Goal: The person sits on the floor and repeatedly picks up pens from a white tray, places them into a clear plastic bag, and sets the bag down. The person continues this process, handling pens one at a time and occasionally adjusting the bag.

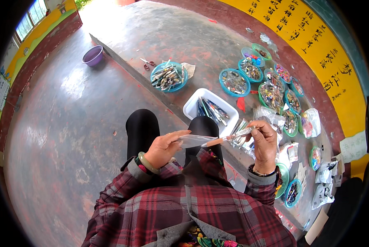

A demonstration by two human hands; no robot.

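Nearest the body, above the plaid jacket [164, 206], the left hand [161, 150] pinches a clear sleeve [190, 142] between thumb and forefinger, while the fingers of the right hand [266, 144] pinch the clear end of a brown pen [214, 142], which lies slantwise between the hands with its brown end toward the left one. Whether that end sits inside the sleeve or merely crosses it cannot be told. The step in hand looks to be handling this one pen together with its sleeve; the next move seems to call for a steady left pinch and a straight line between the two, so that the thin plastic neither crumples nor snags. Just beyond the knees [142, 125] stands a white tray [189, 108] of mostly dark pens, with pale sticks [238, 142] lying near its right side. Farther out on the floor [65, 144] are a blue basket [181, 84] heaped with pens, scissors [147, 64] near it, and, well apart to the left, a purple basin [93, 56].
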